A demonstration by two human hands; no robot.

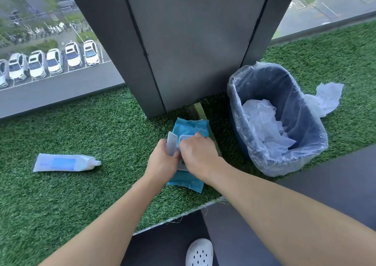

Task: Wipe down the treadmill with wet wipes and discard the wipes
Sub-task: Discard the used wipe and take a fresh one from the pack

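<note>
- Artificial turf point(81, 135): green, short tufted pile, laid as a wide strip along the window; frayed cut edge at 6 o'clock.
- Pillar point(193, 41): dark grey, flat matt panels with vertical seams, standing on the turf at 12 o'clock from the pack.
- Dark panel point(335, 174): smooth, matt, charcoal, at 4 o'clock; cannot tell what it belongs to.
- Waste bin point(284, 82): blue plastic, rounded, leaning slightly, at 2 o'clock from the pack; thin clear liner, wrinkled, draped over the rim.
- Used wipes point(262, 121): white, crumpled sheets lying inside the bin.
- Wet wipes pack point(189, 127): teal soft film pouch, flat and rectangular with crimped ends, lying on the turf at the pillar's foot, partly under both hands.
- Tube point(65, 162): white soft plastic, pale blue label, lying on its side at 9 o'clock, well apart from the pack.
- Right hand point(198, 158): palm down over the pack's opening, fingers curled downward; cannot tell whether the grip has anything in it.
- Left hand point(162, 162): forearm extended, grip clamped on the lid.
- Shoe point(200, 252): white, perforated moulded clog at 6 o'clock.
- Lid point(172, 143): pale, rigid, rounded flap, raised upright.
</note>
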